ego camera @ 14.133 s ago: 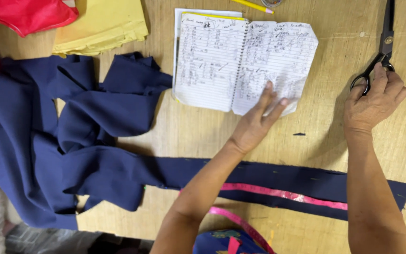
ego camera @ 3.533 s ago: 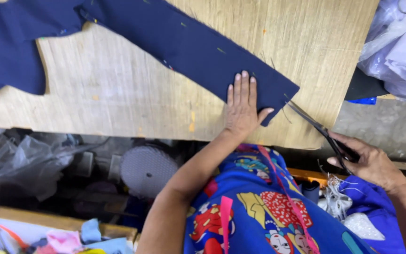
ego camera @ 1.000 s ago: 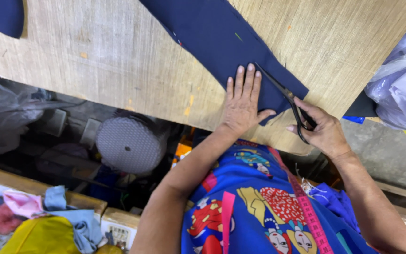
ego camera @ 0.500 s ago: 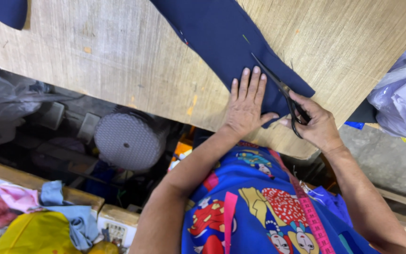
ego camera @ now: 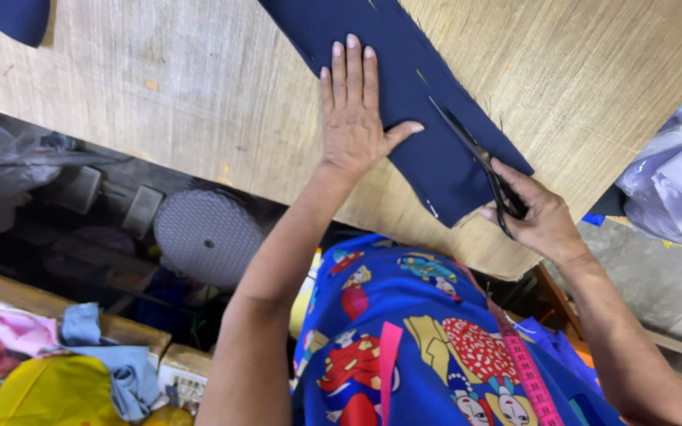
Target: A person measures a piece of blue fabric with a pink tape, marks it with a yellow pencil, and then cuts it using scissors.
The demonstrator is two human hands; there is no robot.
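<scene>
A limp, light navy-blue fabric strip [ego camera: 404, 87] is pinned flat on the pale wooden worktop [ego camera: 159, 102] by the spread left hand [ego camera: 353, 118]; at its four o'clock, the right hand [ego camera: 542, 217] is closed around black-handled scissors [ego camera: 475, 158].

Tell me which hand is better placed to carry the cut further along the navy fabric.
Right. The right hand grips the scissors, blades already lying on the navy fabric strip. The left hand lies flat on the cloth, pinning it down.
</scene>
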